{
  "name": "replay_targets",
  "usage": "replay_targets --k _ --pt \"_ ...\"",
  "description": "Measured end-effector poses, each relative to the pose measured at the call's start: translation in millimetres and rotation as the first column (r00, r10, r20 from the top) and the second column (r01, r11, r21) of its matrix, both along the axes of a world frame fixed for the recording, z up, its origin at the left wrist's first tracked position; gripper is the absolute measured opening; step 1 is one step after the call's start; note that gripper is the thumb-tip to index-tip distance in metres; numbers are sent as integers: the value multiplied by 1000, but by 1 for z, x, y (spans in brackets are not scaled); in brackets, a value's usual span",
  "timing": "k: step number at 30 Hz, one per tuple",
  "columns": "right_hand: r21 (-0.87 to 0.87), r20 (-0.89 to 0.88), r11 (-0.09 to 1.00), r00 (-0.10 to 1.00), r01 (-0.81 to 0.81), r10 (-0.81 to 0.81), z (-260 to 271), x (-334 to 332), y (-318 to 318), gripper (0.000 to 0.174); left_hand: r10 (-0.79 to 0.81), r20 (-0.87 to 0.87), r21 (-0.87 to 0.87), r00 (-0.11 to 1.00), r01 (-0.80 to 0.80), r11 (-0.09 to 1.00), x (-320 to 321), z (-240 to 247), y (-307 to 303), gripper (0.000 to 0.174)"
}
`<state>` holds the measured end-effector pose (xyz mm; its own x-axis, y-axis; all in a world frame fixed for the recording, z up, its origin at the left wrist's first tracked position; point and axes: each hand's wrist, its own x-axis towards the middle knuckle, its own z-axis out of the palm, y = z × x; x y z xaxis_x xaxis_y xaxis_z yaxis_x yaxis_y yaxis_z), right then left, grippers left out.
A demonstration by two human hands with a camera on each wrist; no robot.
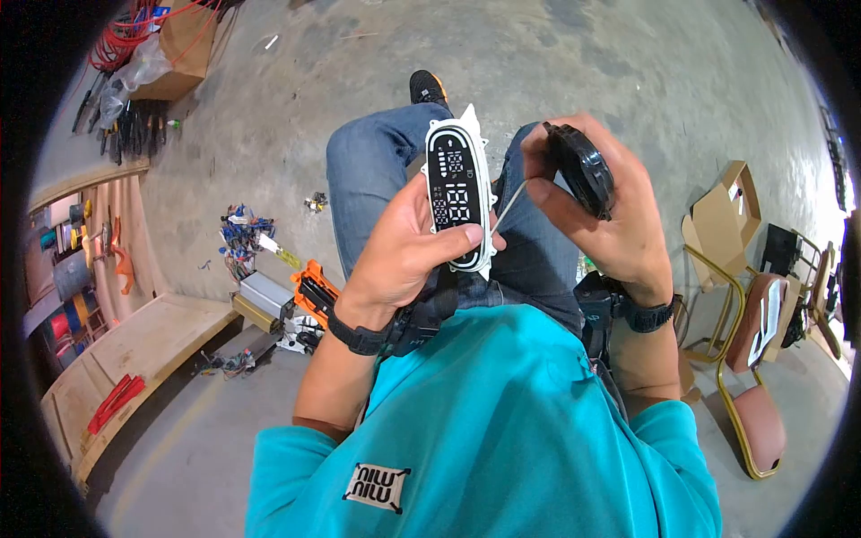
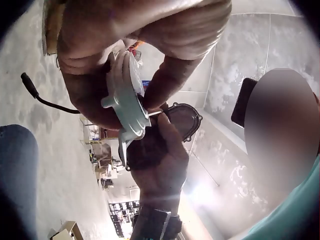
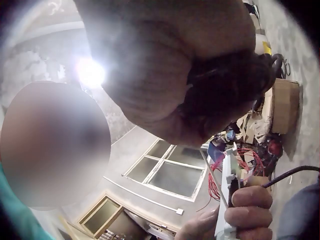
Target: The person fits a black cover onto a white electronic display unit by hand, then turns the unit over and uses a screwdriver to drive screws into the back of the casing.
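A white-framed display panel (image 1: 458, 203) with a black face and white digits stands nearly upright in the head view, gripped along its lower part by my left hand (image 1: 404, 238), thumb on its front edge. To its right my right hand (image 1: 619, 229) holds a black oval housing (image 1: 581, 170) between thumb and fingers. A thin light-coloured stick or wire (image 1: 509, 208) runs from the right thumb towards the panel's edge. The left wrist view shows the panel's white side (image 2: 125, 95) and a dark cable (image 2: 57, 106) extending from behind the left hand.
Beyond the legs is concrete floor. Wire bundles (image 1: 247, 235), a silver box (image 1: 266, 296) and an orange-black part (image 1: 316, 291) lie at the left. A wooden bench (image 1: 166, 345) bears red-handled pliers (image 1: 117, 401). Cardboard (image 1: 725, 224) and a gold-framed chair (image 1: 762, 426) are at the right.
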<state>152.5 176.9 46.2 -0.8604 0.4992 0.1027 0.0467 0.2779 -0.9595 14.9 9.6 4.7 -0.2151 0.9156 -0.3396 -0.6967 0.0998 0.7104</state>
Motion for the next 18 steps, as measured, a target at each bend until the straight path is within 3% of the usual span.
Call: replay_targets --k 4,6,10,18 --pt "-26 17 1000 1000 5 -5 0 0 -2 30 9 -41 -18 999 -10 1000 1 4 1 50" --pt "-31 21 999 1000 12 -12 -2 -1 -1 30 30 -72 -19 997 -32 999 3 4 1 41" --pt "13 35 1000 999 -20 19 -1 -3 -1 29 64 -100 -40 993 -68 997 5 5 2 42" --pt "68 56 998 998 1 -4 -4 -9 -1 31 -1 -208 -73 978 -14 997 6 10 4 54"
